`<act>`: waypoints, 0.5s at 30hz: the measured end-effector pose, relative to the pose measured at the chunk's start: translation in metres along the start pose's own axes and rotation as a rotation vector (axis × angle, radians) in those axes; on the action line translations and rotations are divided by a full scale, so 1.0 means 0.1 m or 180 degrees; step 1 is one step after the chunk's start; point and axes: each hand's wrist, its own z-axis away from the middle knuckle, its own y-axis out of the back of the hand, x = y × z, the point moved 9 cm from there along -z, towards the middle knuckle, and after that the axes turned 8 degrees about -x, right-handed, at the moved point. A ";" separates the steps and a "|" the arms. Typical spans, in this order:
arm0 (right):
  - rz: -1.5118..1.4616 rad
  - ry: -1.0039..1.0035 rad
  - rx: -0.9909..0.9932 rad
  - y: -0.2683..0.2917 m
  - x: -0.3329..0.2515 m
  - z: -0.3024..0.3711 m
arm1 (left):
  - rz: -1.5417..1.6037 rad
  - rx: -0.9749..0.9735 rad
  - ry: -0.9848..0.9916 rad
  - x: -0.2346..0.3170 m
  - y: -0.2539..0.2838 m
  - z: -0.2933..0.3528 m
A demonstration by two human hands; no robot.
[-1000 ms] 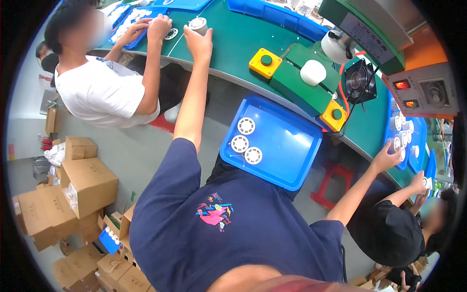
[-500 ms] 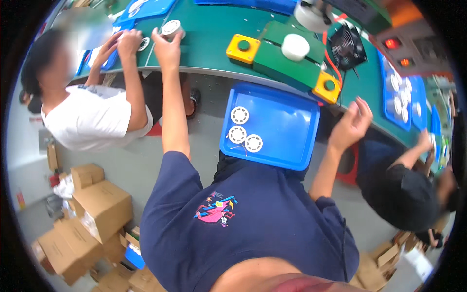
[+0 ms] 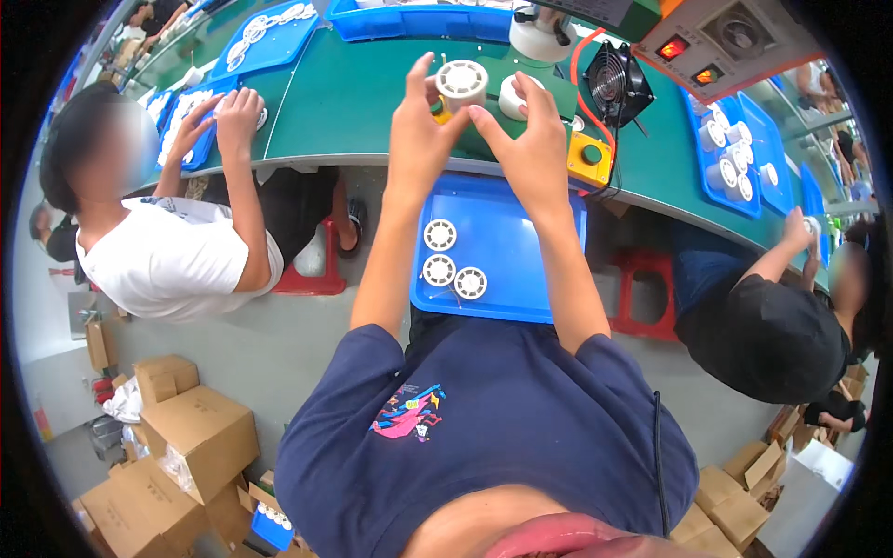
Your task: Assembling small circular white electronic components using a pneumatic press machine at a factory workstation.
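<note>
My left hand (image 3: 420, 144) holds a white slotted cylindrical housing (image 3: 462, 82) upright between thumb and fingers, above the green fixture. Beside it is my right hand (image 3: 532, 153), fingers spread and thumb close to the housing's lower edge; whether they touch I cannot tell. Just behind the right fingers, a white round holder (image 3: 511, 99) sits on the green fixture (image 3: 558, 98). Below my forearms, a blue tray (image 3: 507, 246) rests at my lap with several round white slotted parts (image 3: 439, 235) at its left side, thin wires showing.
A yellow button box (image 3: 590, 156) stands at the fixture's right, near a black fan (image 3: 618, 82) and a red tube. Blue trays of white parts (image 3: 727, 153) lie further right. Co-workers sit at both sides: one in a white shirt (image 3: 186, 242), one in black (image 3: 767, 325).
My left hand has brought the white housing from the left of the table to the fixture. My right hand has moved left and up, beside it.
</note>
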 end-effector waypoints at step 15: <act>0.0297 0.0524 0.0455 0.23 -0.05 -0.15 | 0.0321 -0.0221 -0.0701 0.18 -0.48 -0.17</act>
